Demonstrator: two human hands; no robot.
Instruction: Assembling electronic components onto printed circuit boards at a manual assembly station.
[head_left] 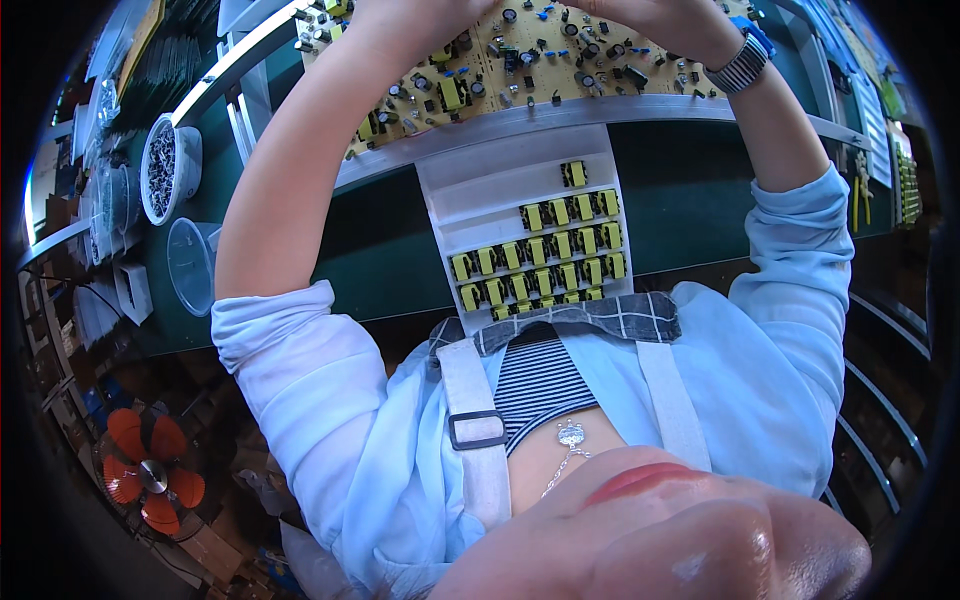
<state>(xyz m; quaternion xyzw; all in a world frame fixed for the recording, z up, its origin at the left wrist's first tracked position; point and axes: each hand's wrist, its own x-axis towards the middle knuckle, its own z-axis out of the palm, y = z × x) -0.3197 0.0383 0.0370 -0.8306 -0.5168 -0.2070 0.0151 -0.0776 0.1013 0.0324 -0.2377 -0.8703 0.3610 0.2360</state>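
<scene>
Hands (440,12) reach over boards (545,72) above green table (680,190)

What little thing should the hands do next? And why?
Maybe the right hand should reach for the lone yellow part in the tray: it sits nearest the board, where similar yellow ones already are. But the fingertips are out of view, so that hand might be holding something.
</scene>
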